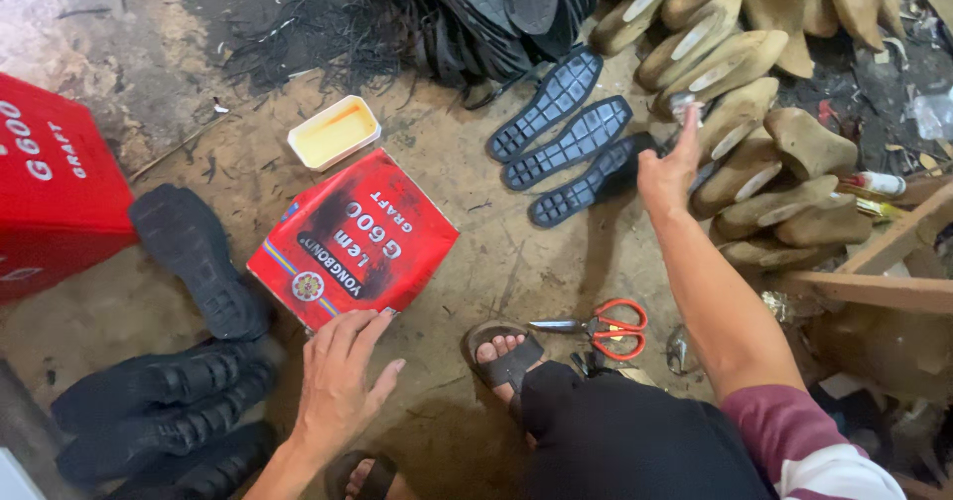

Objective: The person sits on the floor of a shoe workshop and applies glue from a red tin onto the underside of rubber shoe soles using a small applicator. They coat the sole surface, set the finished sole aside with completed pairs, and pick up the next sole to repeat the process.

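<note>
Soles: I count three black treaded soles (579, 141) laid side by side, plus a dark heap (486, 8) above, too tangled to count.
Lasts: tan shoe lasts (740, 113) piled right, top ones cut off by the frame.
Right hand (667, 170): reaching between soles and lasts, pinching a small pale piece (686, 110); can't make out what.
Left hand (342, 381): open, fingers spread, fingertips at the edge of a flat red-and-black package (352, 242).
Tray: one cream rectangular tray (334, 133) above the package.
Scissors: one orange-handled pair (601, 327) by my sandalled foot (501, 356).
Box: red box (50, 187), left, cropped.
</note>
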The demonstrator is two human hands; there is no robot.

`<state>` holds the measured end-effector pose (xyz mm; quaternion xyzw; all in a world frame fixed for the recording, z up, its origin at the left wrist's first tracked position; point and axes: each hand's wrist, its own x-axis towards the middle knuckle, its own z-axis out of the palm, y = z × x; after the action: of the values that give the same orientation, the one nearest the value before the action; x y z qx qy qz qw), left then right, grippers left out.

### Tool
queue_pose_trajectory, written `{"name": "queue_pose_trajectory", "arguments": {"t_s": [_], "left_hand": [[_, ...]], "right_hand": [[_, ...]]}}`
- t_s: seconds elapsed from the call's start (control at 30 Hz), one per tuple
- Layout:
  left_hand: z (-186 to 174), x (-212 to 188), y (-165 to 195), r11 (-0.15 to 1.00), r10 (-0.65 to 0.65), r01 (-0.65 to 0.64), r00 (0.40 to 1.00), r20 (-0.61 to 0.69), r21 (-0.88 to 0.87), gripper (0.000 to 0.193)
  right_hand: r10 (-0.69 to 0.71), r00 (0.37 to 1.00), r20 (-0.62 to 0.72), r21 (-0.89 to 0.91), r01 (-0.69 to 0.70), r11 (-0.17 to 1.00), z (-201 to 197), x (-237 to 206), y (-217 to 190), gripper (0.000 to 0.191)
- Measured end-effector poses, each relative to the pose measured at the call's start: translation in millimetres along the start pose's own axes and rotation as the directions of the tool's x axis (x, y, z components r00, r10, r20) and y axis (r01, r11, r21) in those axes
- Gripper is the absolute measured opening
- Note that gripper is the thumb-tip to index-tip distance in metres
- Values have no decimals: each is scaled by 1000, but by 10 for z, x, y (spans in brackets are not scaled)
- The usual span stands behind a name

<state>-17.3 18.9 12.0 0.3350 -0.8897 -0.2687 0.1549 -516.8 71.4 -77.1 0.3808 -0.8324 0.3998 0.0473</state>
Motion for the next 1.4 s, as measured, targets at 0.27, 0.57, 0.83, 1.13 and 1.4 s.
{"name": "queue_pose_trajectory", "arguments": {"t_s": [0.27,0.57,0.83,1.13,1.4], "left_hand": [[-295,-15,-659,985,-129,155,954,-271,76,55],[-369,-296,-1169,863,-414,475,861,-297,173,56],[-288,-243,-1332,801,-509,548,835,-210,241,60],[-343,-116,-1330,796,-534,562,827,-175,225,48],[-579,-142,-1050,605,-776,486,539,-328,-631,35]], "right_hand": [[-162,935,316,-121,209,970,318,-342,-795,98],[-91,921,380,-285,210,935,564,-523,-1126,119],[-33,868,495,-291,201,935,558,-533,-1251,121],[-462,820,338,171,429,887,564,-309,-1486,48],[-438,714,547,418,220,881,1229,60,-2431,44]]}}
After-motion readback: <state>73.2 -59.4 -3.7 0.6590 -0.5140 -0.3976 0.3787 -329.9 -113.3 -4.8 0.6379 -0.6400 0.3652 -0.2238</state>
